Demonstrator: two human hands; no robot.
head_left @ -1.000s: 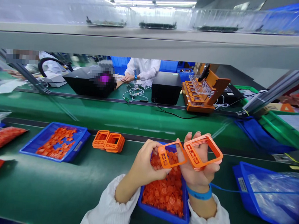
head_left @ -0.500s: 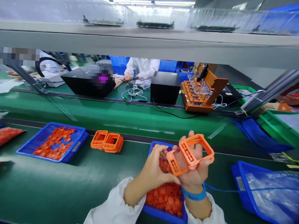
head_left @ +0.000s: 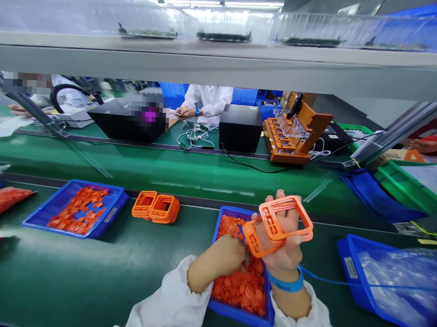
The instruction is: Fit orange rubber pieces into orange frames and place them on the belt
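Observation:
My right hand (head_left: 285, 246) is raised over the near blue tray (head_left: 239, 315) and grips a fanned bunch of orange plastic frames (head_left: 279, 221). A blue wrist strap (head_left: 287, 282) with a blue cord circles that wrist. My left hand (head_left: 222, 260) is curled down in the tray among the small orange parts (head_left: 238, 285), its fingers closed and partly hidden behind the frames. What those fingers pinch cannot be made out.
A second blue tray (head_left: 114, 211) of orange pieces lies to the left, with a stack of orange frames (head_left: 155, 207) beside it. A blue bin with clear bags (head_left: 399, 283) sits at the right. Across the green belt a person in white works near black boxes and an orange fixture (head_left: 294, 133).
My left hand let go of the frame it was fitting and dropped into the tray of small parts. My right hand gathered the frames closer together and shifted slightly left.

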